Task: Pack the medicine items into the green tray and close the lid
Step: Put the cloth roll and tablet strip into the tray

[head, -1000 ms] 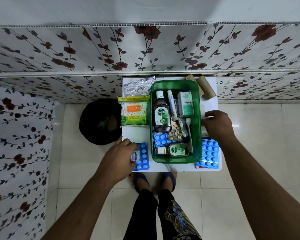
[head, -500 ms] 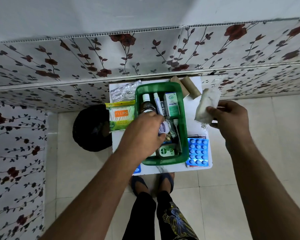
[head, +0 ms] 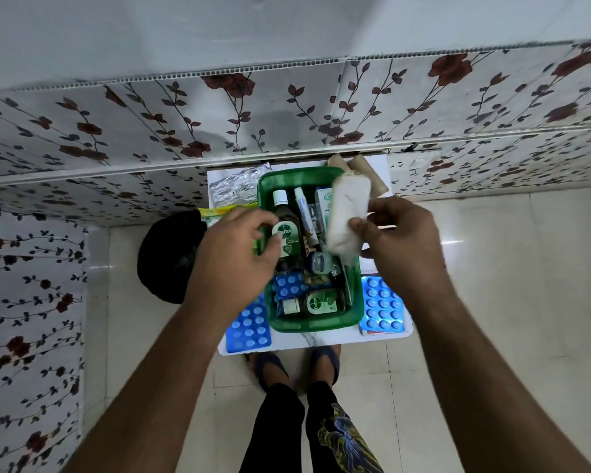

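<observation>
The green tray (head: 316, 322) stands on a small white table (head: 321, 341). Inside lie a tall Dettol bottle (head: 286, 230), a small Dettol bottle (head: 313, 303), a tube (head: 302, 208), a small round jar (head: 318, 262), a blue blister strip (head: 289, 285) and a white box (head: 322, 203). My right hand (head: 396, 240) holds a white gauze roll (head: 347, 216) above the tray's right side. My left hand (head: 236, 254) hovers over the tray's left rim, fingers loosely curled, holding nothing visible.
Blue blister packs lie on the table left (head: 248, 329) and right (head: 384, 307) of the tray. A silver foil pack (head: 234, 186), a cotton-bud packet (head: 215, 211) and brown rolls (head: 367, 172) sit at the back. A black bin (head: 166, 257) stands left.
My right hand picked up the gauze roll and carried it over the tray. My left hand brought the small jar from the table into the tray, let it go and pulled back left.
</observation>
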### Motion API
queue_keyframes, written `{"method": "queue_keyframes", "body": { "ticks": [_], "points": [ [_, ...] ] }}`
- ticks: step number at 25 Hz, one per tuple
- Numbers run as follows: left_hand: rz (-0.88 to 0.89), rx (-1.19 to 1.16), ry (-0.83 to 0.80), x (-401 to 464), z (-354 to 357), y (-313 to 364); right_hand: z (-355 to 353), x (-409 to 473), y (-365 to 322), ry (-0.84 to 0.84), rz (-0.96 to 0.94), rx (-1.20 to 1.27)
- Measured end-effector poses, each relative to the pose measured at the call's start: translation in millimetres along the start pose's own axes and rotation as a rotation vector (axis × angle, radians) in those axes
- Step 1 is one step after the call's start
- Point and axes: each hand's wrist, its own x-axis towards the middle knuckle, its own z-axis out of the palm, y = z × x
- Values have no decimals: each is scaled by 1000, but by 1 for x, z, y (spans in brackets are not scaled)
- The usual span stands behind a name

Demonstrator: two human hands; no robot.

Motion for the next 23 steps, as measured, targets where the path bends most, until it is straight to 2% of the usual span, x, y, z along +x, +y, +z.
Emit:
{"method": "queue_keyframes", "body": {
  "ticks": [2, 6, 10, 19, 21, 23],
  "points": [
    [-82, -36, 86, -5, -14, -21, 32, -2, -6, -66, -40, -144],
    [-179, -15, 53, -8, -12, -54, 81, 17, -8, -138, -101, -380],
    [-236, -30, 16, -14, -6, -71, 102, 32, -1, -138, -77, -408],
    [-255, -120, 25, -21, -3, -84, 105, 28, 2, -133, -205, -580],
    [-271, -140, 14, -26, -3, -85, 90, 18, -3, -81, -270, -554],
    [-299, -133, -29, -36, -1, -90, 58, 4, -8, 73, -306, -411]
  ]
}}
